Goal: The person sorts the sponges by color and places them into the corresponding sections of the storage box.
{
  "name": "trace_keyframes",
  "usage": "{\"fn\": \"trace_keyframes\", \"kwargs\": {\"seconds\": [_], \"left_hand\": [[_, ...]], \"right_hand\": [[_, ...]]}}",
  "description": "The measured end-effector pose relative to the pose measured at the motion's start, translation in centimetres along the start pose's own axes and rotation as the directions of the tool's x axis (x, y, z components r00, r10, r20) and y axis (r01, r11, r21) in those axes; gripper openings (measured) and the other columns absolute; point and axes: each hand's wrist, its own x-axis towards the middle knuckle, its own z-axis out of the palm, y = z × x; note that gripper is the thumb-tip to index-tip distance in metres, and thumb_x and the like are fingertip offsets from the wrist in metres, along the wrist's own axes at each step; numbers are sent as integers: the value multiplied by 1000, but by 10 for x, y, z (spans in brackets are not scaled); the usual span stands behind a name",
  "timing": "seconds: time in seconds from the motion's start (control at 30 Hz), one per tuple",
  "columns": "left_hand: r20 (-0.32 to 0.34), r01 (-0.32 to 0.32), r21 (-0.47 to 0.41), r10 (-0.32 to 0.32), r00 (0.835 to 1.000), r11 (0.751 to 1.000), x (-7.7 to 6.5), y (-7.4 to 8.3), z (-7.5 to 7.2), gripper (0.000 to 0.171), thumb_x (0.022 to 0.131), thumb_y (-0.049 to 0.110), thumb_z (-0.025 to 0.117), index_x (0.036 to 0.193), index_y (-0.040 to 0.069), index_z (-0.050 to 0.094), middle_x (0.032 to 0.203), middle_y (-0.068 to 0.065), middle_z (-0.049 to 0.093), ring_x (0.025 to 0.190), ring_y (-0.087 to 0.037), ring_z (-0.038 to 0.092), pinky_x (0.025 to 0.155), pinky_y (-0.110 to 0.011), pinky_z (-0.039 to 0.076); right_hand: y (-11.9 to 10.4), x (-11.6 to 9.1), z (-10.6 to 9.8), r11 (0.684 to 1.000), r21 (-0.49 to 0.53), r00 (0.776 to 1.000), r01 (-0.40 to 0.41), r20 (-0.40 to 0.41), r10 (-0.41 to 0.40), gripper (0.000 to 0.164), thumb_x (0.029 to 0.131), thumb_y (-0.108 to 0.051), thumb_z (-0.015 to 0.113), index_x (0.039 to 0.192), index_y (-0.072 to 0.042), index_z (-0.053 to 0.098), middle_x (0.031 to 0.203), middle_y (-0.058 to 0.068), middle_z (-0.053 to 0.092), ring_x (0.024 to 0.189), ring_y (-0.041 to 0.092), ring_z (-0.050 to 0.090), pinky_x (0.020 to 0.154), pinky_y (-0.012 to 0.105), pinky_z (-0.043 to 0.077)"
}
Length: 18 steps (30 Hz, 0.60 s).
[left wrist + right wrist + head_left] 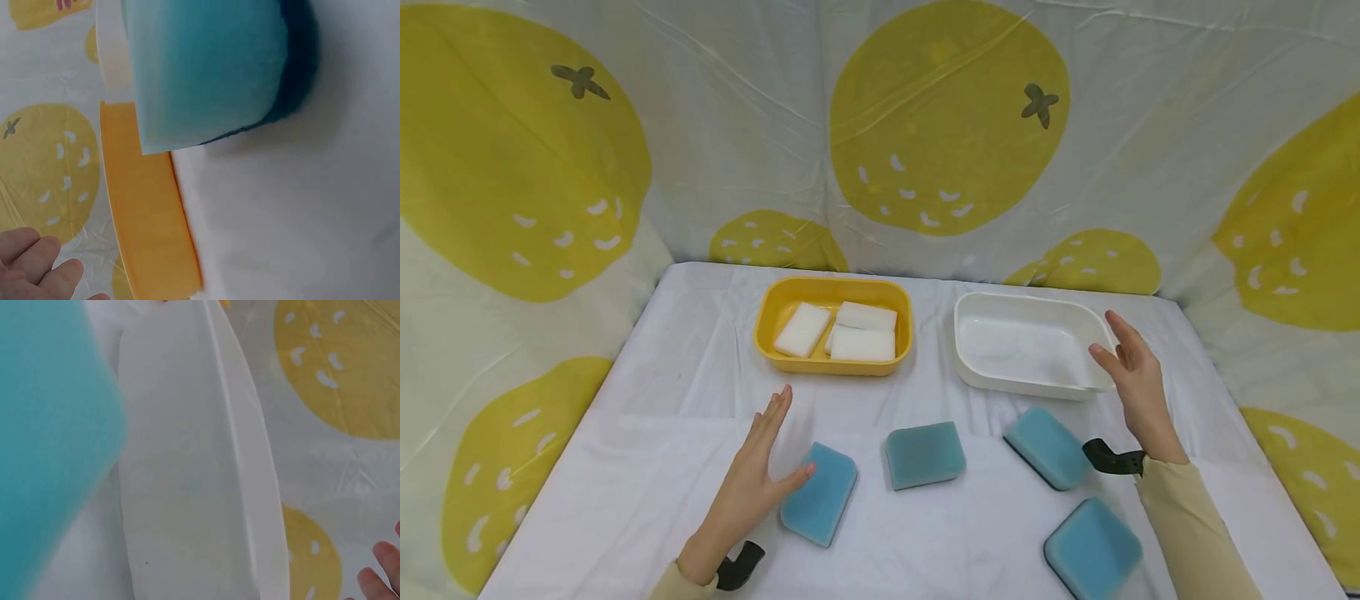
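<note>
My left hand [748, 475] hovers with straight fingers and thumb spread, over the left side of a blue sponge [822, 493] and holding nothing. That sponge looms large in the left wrist view, with a dark scouring layer along one side. At the right, my other hand [1138, 387] has its fingers apart by the right end of a white tub [1030, 387], overlapping its rim in the head view. Nothing is between those fingers. Just left of that wrist lies a blue sponge [1048, 447] with a dark underside.
A yellow tub [790, 365] at the back holds several white sponges [862, 344]. Another blue-green sponge [926, 455] lies mid-table, and one more blue sponge [1093, 548] is at front right. A white cloth [685, 442] covers the table; a lemon-print curtain [737, 125] stands behind.
</note>
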Motion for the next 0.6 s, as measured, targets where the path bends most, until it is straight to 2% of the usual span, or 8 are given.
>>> {"fn": "trace_keyframes", "kwargs": {"seconds": [0.2,0.3,0.6], "left_hand": [[22,83,-41,-82,996,996,-10,6,6,102,79,28,80,155,20,13,158,-8,18,143,-27,16,115,-27,4],[27,105,-50,-103,994,993,-15,9,8,107,76,26,82,155,21,11,158,-8,17,143,-28,16,115,-26,5],[27,55,-26,-55,998,998,-29,13,18,115,70,25,87,155,11,10,158,-11,16,142,-31,17,112,-18,1]], "right_hand": [[10,2,-9,999,-39,1000,-13,17,14,62,100,-18,52,153,-9,21,158,8,18,144,15,12,112,17,10],[16,3,-12,999,-30,999,-22,23,22,63,100,-18,51,153,-8,20,158,8,16,144,15,10,112,18,9],[28,4,-19,997,-69,999,-43,26,45,64,100,-19,51,153,-7,18,159,9,13,144,18,9,112,16,8]]}}
